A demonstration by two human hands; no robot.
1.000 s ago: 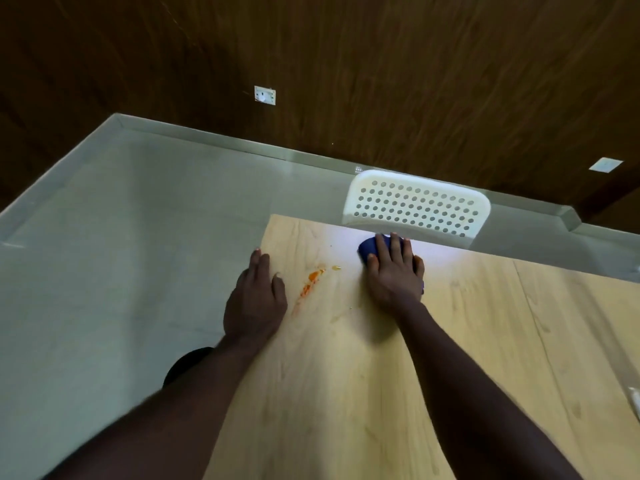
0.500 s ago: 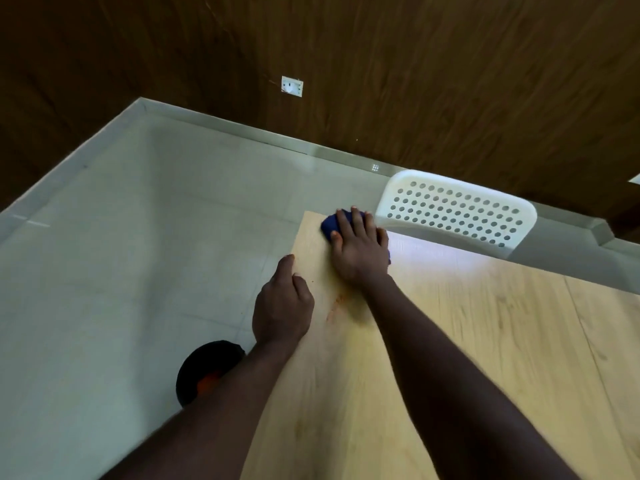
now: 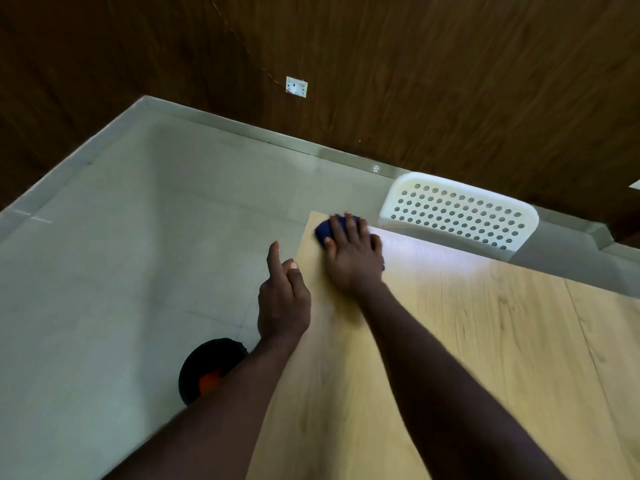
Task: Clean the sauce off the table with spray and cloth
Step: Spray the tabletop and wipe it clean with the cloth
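My right hand (image 3: 351, 256) lies flat with spread fingers on a dark blue cloth (image 3: 323, 230), pressing it onto the far left corner of the light wooden table (image 3: 450, 341). Only the cloth's left edge shows beyond the fingers. My left hand (image 3: 282, 301) hovers at the table's left edge, index finger pointing forward, the other fingers loosely curled, holding nothing. No orange sauce is visible on the wood around the hands. No spray bottle is in view.
A white perforated plastic chair back (image 3: 457, 211) stands just behind the table's far edge. A black round object with an orange patch (image 3: 207, 370) sits on the grey tiled floor (image 3: 121, 254) left of the table. Dark wood panelling rises behind.
My right hand has slid the cloth left across the orange smear to the table's corner; the smear no longer shows. My left hand lifted from the table edge and extended its index finger.
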